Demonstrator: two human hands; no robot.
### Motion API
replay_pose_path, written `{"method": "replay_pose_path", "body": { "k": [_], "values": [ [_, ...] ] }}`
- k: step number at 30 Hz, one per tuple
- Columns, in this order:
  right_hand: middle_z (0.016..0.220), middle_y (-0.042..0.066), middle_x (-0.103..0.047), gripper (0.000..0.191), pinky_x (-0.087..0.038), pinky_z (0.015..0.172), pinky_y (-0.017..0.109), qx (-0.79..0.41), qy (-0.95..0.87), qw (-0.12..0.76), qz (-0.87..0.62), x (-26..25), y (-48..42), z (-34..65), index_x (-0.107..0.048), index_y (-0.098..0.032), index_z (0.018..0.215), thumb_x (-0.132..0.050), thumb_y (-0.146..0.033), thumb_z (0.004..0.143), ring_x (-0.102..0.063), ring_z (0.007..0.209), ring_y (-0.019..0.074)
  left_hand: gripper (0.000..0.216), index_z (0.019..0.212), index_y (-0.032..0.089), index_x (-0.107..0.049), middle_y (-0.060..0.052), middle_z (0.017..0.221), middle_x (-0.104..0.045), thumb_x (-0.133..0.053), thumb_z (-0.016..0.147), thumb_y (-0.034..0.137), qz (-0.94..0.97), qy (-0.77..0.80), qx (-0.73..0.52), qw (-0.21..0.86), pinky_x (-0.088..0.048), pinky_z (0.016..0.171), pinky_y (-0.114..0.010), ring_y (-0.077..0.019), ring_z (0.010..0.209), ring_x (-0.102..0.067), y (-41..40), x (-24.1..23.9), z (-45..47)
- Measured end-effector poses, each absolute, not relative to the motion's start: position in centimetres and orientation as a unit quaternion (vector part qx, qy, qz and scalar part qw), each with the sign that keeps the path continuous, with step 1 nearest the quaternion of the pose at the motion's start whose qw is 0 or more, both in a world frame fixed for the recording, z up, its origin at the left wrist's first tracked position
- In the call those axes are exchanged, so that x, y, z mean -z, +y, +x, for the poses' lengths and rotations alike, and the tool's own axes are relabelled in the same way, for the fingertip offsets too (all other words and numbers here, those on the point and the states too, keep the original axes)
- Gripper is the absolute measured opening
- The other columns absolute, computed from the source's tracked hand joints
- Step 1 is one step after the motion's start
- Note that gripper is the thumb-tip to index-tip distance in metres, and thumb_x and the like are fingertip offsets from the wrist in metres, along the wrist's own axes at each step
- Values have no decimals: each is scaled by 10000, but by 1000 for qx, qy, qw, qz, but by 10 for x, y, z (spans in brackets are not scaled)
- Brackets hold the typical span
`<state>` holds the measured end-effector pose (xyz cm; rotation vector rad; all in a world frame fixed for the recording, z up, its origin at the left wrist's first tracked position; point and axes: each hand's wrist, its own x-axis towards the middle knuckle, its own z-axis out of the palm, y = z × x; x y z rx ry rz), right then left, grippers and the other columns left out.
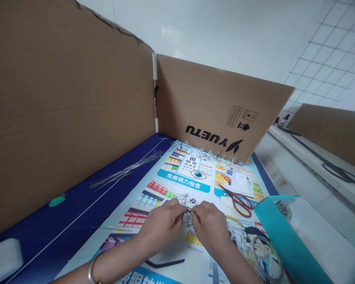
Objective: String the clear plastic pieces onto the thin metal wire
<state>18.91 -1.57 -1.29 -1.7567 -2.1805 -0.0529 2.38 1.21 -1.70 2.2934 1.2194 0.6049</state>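
Observation:
My left hand [165,219] and my right hand [210,223] meet over the middle of a printed poster, fingertips pinched and almost touching. Between them is a small piece of thin wire [189,210], its ends mostly covered by my fingers. Just beyond the fingertips lies a small tangle of silvery wire bits [185,198] with some dark parts. Red-handled scissors [241,203] rest slightly open to the right of my right hand. A clear roll of tape or ring [266,258] sits near my right forearm, beside a thin yellow ring [235,219].
Cardboard panels [71,98] stand at the left and back [195,102]. A bundle of straight thin wires [127,169] lies on the blue mat [106,197]. More wire pieces [207,152] line the back. A teal-edged box [286,236] holds coiled wire at right; a green object [56,201] lies left.

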Motion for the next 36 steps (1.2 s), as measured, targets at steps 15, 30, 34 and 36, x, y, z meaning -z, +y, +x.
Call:
{"method": "replay_pose_path", "body": {
  "k": [15, 30, 34, 36],
  "values": [
    [715, 33, -543, 178, -343, 712, 272, -10, -742, 242, -626, 23, -18, 180, -625, -203, 693, -502, -154, 813, -483, 762, 173, 346, 884, 222, -662, -22, 833, -584, -388, 767, 46, 841, 408, -264, 239, -435, 685, -229, -151, 756, -557, 21, 25, 20],
    [1120, 57, -559, 190, -338, 867, 404, -1, -741, 307, -597, 18, -19, 177, -675, -212, 719, -522, -119, 781, -390, 1023, 262, 285, 822, 205, -628, -18, 891, -525, -426, 717, 34, 841, 396, -270, 251, -433, 724, -242, -151, 795, -536, 25, 26, 20],
    [990, 19, -641, 196, -350, 828, 387, -11, -753, 291, -590, 21, -17, 177, -657, -218, 738, -510, -104, 800, -426, 960, 238, 308, 824, 206, -633, -21, 898, -517, -424, 696, 19, 844, 392, -265, 253, -434, 722, -241, -153, 797, -535, 25, 27, 20],
    [935, 15, -649, 191, -354, 806, 378, -10, -754, 287, -591, 22, -16, 177, -646, -217, 757, -501, -107, 814, -438, 932, 228, 307, 817, 202, -631, -23, 893, -519, -422, 691, 16, 846, 388, -262, 255, -435, 716, -240, -155, 798, -536, 24, 28, 20]
  ]
}}
